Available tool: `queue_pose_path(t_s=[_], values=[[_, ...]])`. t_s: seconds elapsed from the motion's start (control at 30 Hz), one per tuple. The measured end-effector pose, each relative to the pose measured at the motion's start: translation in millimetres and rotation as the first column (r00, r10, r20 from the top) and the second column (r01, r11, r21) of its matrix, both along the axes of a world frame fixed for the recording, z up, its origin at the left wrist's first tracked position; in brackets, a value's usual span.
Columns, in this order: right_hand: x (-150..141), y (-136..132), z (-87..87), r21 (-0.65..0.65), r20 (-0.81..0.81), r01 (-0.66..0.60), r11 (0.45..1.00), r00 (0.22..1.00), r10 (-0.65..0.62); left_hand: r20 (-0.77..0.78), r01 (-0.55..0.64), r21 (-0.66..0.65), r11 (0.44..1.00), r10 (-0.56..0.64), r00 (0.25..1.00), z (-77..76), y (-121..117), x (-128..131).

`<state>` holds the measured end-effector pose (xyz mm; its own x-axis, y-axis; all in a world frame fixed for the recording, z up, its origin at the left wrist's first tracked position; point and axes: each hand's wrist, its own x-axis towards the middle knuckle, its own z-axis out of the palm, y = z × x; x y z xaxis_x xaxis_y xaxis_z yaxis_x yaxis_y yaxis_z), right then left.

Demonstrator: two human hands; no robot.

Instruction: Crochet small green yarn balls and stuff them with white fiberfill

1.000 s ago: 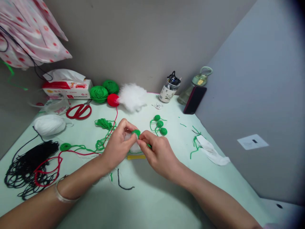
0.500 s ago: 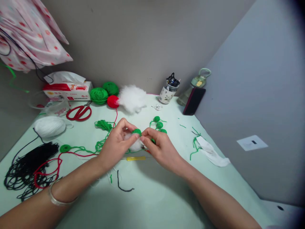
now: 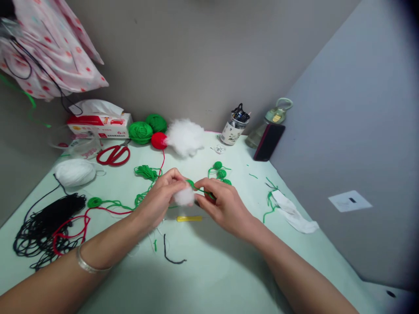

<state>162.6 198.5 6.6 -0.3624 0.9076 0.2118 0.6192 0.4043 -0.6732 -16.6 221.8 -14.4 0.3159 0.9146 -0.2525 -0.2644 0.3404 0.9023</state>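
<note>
My left hand [image 3: 163, 194] is closed around a small green crochet piece [image 3: 190, 183] and a tuft of white stuffing [image 3: 184, 197] that bulges out below the thumb. Just to the right, my right hand [image 3: 222, 201] has its fingers curled over a strand of green yarn [image 3: 205, 192], index finger and thumb near the crochet piece. Part of that piece is covered by my fingers. Beneath the hands lies a crochet hook with a yellow handle [image 3: 189, 219]. Several little green crochet balls [image 3: 221, 174] with yarn tails rest behind my right hand.
Along the wall stand a tissue box [image 3: 100, 126], green yarn balls [image 3: 140, 132], a red ball [image 3: 159, 141], loose stuffing [image 3: 185, 138], a pen jar [image 3: 231, 133], a bottle [image 3: 256, 136] and a phone [image 3: 269, 142]. Red scissors [image 3: 113, 155] and black yarn [image 3: 49, 224] lie left.
The left thumb has shifted, with more stuffing showing beneath it and less of the green piece visible. The right finger and thumb have drawn slightly apart. The whole view has shifted a little.
</note>
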Motion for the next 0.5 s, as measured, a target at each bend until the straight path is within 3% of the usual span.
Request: queue_pose_path(t_s=[0.13,0.33,0.5], values=[[-2,2,-4.6,-0.12,-0.099,0.06,0.991,0.992,-0.072,0.03,0.037,0.019,0.999,-0.038,0.999,-4.9,-5,3],[-2,6,-6.8,-0.328,-0.295,0.143,0.934,0.924,-0.245,-0.011,0.068,0.151,0.986,-0.067,0.998,-4.8,-9,5],[2,10,3.9,-0.343,-0.333,0.071,0.937,0.923,-0.191,-0.074,0.14,0.224,0.964,-0.127,0.989,-6.9,-7,3]])
